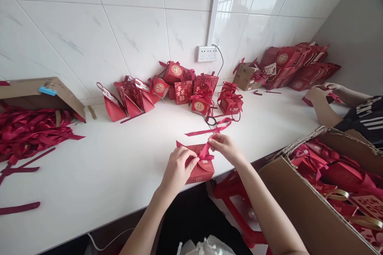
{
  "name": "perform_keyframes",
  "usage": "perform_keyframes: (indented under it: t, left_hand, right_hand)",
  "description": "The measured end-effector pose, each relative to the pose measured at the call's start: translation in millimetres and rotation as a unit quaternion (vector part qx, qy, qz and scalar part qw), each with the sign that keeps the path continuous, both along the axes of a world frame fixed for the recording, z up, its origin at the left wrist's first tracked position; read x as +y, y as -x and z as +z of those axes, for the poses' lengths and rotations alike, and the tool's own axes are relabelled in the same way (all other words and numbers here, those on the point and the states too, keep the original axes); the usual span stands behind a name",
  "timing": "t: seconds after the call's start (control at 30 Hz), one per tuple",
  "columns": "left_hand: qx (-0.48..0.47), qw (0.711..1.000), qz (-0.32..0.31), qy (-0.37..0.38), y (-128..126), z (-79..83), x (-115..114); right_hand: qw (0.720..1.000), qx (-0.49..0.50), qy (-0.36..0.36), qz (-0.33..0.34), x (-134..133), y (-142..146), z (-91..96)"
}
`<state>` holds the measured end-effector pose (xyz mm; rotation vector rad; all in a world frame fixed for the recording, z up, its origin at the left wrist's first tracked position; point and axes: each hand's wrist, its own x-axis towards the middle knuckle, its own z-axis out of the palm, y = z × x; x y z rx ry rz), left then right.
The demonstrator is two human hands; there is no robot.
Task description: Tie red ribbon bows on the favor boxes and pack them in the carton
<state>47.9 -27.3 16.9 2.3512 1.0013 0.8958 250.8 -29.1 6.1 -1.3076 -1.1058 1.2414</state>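
A red gift box (pixel 200 176) with pale lettering rests on the white table at its front edge, just before me. Red ribbon (pixel 205 152) crosses its top. My left hand (pixel 181 164) lies over the box's left side, its fingertips pinching the ribbon near the middle of the lid. On the right, my right hand (pixel 225 146) pinches another stretch of this ribbon, slightly above the box. Part of the lid is hidden under my left fingers. Just beyond the box lies a loose, looped ribbon (pixel 206 129).
Finished-looking red boxes (pixel 199 101) stand along the tiled wall. A carton of ribbons (pixel 36 131) sits left. Red bags (pixel 293 65) are stacked far right, near another person's hands (pixel 324 99). An open carton (pixel 299 207) of red packages and a red stool (pixel 236 207) are at right.
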Motion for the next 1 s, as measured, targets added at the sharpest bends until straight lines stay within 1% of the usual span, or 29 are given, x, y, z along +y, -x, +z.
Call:
perform_keyframes:
  t: [0.03,0.1,0.17,0.27,0.33,0.4,0.47,0.53,0.6,0.63,0.73,0.8,0.83,0.9,1.0]
  left_hand:
    - [0.000,1.000,0.000,0.000,0.0,-0.1,-0.2]
    - [0.001,1.000,0.002,-0.003,0.0,-0.4,-0.8]
    - [0.005,1.000,0.004,-0.006,-0.1,-0.5,-1.2]
    - [0.014,1.000,0.006,-0.010,-0.4,-0.3,-1.2]
    - [0.022,1.000,0.008,-0.013,-0.6,0.0,-0.9]
    - [0.038,0.999,0.005,-0.022,-0.8,0.2,-0.5]
    - [0.057,0.998,-0.003,-0.037,-0.8,0.1,-0.1]
    - [0.067,0.996,-0.008,-0.052,-0.9,-0.4,0.3]
    - [0.066,0.996,-0.007,-0.061,-1.1,-0.8,0.4]
    - [0.064,0.996,-0.006,-0.064,-1.2,-1.0,0.3]
    - [0.056,0.996,-0.002,-0.064,-2.0,-0.6,-0.4]
    - [0.047,0.997,0.003,-0.056,-2.7,-0.2,-1.3]
    - [0.045,0.998,0.006,-0.051,-3.1,-0.1,-1.7]
    - [0.047,0.997,0.012,-0.053,-3.8,-0.4,-2.3]
    - [0.062,0.996,0.016,-0.067,-4.1,-2.0,-2.5]
  right_hand:
    - [0.999,-0.037,-0.016,0.004,6.5,1.7,3.9]
    - [0.994,-0.096,-0.032,0.038,20.8,5.5,10.3]
    - [0.990,-0.113,-0.021,0.087,34.1,9.2,12.3]
    - [0.983,-0.120,0.004,0.143,47.4,12.4,6.2]
    - [0.977,-0.132,0.016,0.165,51.8,11.4,0.0]
    - [0.973,-0.159,0.023,0.166,54.9,8.3,-3.4]
    - [0.969,-0.199,0.019,0.143,58.3,5.3,-1.4]
    - [0.965,-0.239,-0.003,0.109,62.3,6.3,6.2]
    - [0.956,-0.271,-0.030,0.104,65.3,13.3,16.8]
    - [0.951,-0.282,-0.039,0.122,65.9,19.0,22.1]
    - [0.928,-0.301,-0.042,0.215,64.2,38.8,34.1]
    - [0.914,-0.302,-0.039,0.267,61.2,48.9,37.9]
    - [0.910,-0.301,-0.041,0.282,59.6,52.0,38.6]
    - [0.908,-0.298,-0.051,0.292,57.1,54.8,38.3]
    - [0.914,-0.301,-0.069,0.262,54.9,54.4,35.1]
